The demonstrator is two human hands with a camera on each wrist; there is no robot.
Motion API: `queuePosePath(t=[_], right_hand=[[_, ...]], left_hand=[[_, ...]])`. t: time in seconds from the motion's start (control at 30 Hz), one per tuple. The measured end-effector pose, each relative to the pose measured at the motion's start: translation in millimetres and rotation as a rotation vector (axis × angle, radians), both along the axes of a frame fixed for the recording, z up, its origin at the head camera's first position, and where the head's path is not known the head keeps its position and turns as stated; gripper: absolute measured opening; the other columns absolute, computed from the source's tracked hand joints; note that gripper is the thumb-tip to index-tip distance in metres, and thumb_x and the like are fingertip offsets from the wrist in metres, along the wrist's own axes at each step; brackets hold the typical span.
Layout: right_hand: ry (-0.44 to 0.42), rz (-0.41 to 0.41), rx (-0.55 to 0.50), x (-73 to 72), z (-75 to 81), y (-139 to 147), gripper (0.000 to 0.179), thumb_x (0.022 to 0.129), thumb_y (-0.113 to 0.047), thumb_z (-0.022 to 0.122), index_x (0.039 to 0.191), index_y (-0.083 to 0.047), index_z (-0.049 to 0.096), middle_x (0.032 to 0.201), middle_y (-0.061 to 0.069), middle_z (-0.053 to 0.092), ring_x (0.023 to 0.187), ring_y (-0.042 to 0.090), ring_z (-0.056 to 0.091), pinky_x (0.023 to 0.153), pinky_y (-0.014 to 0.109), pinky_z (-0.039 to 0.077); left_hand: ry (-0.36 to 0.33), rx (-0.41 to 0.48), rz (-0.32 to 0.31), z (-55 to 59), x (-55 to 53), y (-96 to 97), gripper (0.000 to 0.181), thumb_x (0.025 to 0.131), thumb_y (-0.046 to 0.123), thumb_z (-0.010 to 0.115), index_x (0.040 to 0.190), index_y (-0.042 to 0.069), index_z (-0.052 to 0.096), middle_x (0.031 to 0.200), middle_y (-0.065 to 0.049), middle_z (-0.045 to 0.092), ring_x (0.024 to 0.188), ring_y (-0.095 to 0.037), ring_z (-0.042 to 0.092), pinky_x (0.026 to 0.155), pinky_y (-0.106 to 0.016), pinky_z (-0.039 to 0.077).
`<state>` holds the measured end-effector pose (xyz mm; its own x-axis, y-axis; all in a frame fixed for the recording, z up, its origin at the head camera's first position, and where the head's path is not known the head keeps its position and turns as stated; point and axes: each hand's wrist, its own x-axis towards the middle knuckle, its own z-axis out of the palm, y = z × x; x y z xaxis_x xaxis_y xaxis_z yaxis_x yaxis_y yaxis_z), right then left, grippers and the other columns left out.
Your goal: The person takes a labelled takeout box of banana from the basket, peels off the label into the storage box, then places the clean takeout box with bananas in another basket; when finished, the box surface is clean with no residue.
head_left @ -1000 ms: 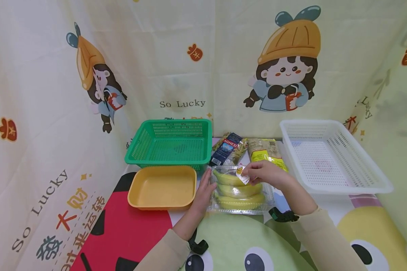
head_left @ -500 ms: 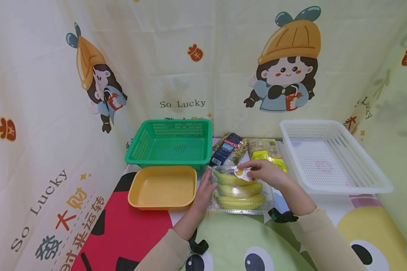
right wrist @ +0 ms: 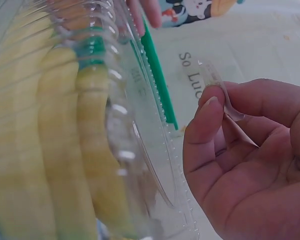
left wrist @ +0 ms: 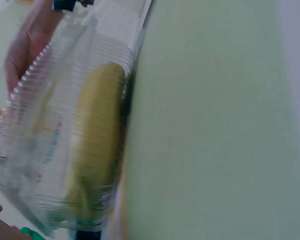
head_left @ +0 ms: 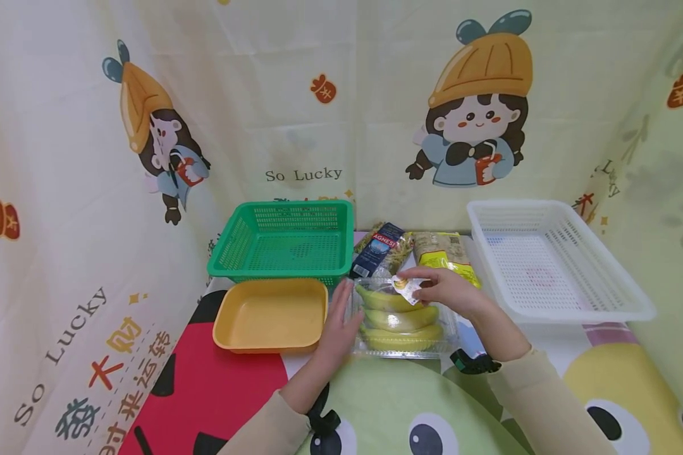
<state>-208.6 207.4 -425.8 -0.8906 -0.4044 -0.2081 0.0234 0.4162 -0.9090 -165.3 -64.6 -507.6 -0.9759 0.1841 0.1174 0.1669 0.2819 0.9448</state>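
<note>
The right hand [head_left: 447, 291] pinches the banana-printed label [head_left: 405, 288] between thumb and forefinger over the clear banana clamshell [head_left: 404, 355] near 12 o'clock, best laid flat with the straight-fingered left hand [head_left: 337, 325], perhaps touching at 9 o'clock, as brace.

A white label [head_left: 405, 290] tilts above a clear plastic box [head_left: 395, 354] of yellow bananas [head_left: 401, 320].

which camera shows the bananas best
The head view: three bananas show nearly whole in the clear container. The left wrist view plainly shows just one, blurred; the right wrist view has them closer but cut off.
</note>
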Motion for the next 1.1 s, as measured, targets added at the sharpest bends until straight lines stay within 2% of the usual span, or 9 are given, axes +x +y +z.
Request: queuePosePath(t=[0.17,0.23,0.33,0.43,0.63,0.8,0.9,0.97,1.1], right_hand=[[-0.023,-0.005,-0.026,-1.2,-0.1,0,0.044,0.094,-0.015,0.064,0.137,-0.023,0.059,0.149,0.009,0.046,0.096,0.037,0.062,0.09,0.054,0.054],[-0.026,-0.005,-0.031,-1.9,-0.6,0,0.044,0.094,-0.016,0.064,0.138,-0.022,0.059,0.149,0.01,0.045,0.097,0.038,0.062,0.089,0.051,0.055],[-0.03,-0.006,-0.032,-2.9,-1.8,0,0.044,0.094,-0.016,0.064,0.138,-0.021,0.059,0.147,0.011,0.047,0.096,0.035,0.062,0.087,0.044,0.057],[-0.031,0.0,-0.03,-3.9,-3.4,-1,0.044,0.094,-0.017,0.065,0.138,-0.021,0.059,0.144,0.011,0.049,0.094,0.032,0.062,0.084,0.039,0.058],[-0.047,-0.003,-0.041,-3.8,-3.6,-2,0.045,0.093,-0.016,0.066,0.138,-0.021,0.059,0.137,0.013,0.053,0.079,0.025,0.058,0.074,0.039,0.056],[-0.061,0.008,-0.074,-3.4,-2.8,-1,0.047,0.093,-0.013,0.065,0.139,-0.017,0.057,0.138,0.013,0.051,0.075,0.023,0.055,0.071,0.037,0.055],[-0.068,0.017,-0.089,-4.2,-3.9,0,0.047,0.094,-0.011,0.064,0.14,-0.014,0.056,0.137,0.015,0.052,0.074,0.021,0.055,0.071,0.036,0.056],[-0.072,0.021,-0.096,-4.2,-4.0,0,0.048,0.094,-0.011,0.064,0.141,-0.013,0.056,0.136,0.015,0.052,0.073,0.02,0.055,0.071,0.036,0.056],[-0.086,0.01,-0.1,-3.0,-2.6,1,0.048,0.094,-0.011,0.064,0.141,-0.014,0.056,0.13,0.014,0.054,0.074,0.019,0.056,0.072,0.036,0.056]], left_hand=[[0.041,-0.074,-0.05,21.6,11.6,-21.9,0.06,0.1,0.02,0.055,0.154,0.034,0.033,0.163,0.014,0.024,0.152,-0.021,0.023,0.119,-0.057,0.026],[0.06,-0.068,-0.062,29.4,10.8,-36.1,0.055,0.1,0.019,0.055,0.152,0.028,0.039,0.16,0.01,0.032,0.15,-0.022,0.029,0.118,-0.053,0.03],[0.074,-0.045,-0.04,38.8,4.1,-63.5,0.049,0.102,0.019,0.053,0.149,0.022,0.045,0.156,0.003,0.041,0.146,-0.022,0.036,0.118,-0.047,0.032],[0.063,-0.033,0.017,46.4,-3.9,-98.0,0.044,0.103,0.022,0.051,0.147,0.019,0.048,0.153,-0.002,0.045,0.144,-0.023,0.04,0.117,-0.045,0.034],[0.007,-0.114,0.212,56.9,-15.5,-173.1,0.04,0.105,0.031,0.044,0.143,0.023,0.053,0.152,-0.002,0.047,0.143,-0.024,0.039,0.117,-0.05,0.034],[-0.081,-0.163,0.387,52.5,-22.7,-225.9,0.046,0.105,0.045,0.038,0.143,0.025,0.053,0.156,-0.002,0.041,0.147,-0.029,0.032,0.118,-0.056,0.029],[-0.172,-0.17,0.45,44.6,-27.1,-248.1,0.052,0.104,0.051,0.034,0.148,0.026,0.047,0.16,-0.002,0.035,0.15,-0.03,0.026,0.119,-0.057,0.027],[-0.233,-0.18,0.445,37.1,-31.3,-259.1,0.055,0.103,0.053,0.033,0.151,0.026,0.041,0.162,-0.003,0.031,0.152,-0.031,0.022,0.12,-0.058,0.024],[-0.343,-0.083,0.316,18.9,-40.9,-272.0,0.057,0.104,0.05,0.034,0.157,0.027,0.029,0.165,-0.004,0.024,0.152,-0.031,0.021,0.121,-0.052,0.025]])
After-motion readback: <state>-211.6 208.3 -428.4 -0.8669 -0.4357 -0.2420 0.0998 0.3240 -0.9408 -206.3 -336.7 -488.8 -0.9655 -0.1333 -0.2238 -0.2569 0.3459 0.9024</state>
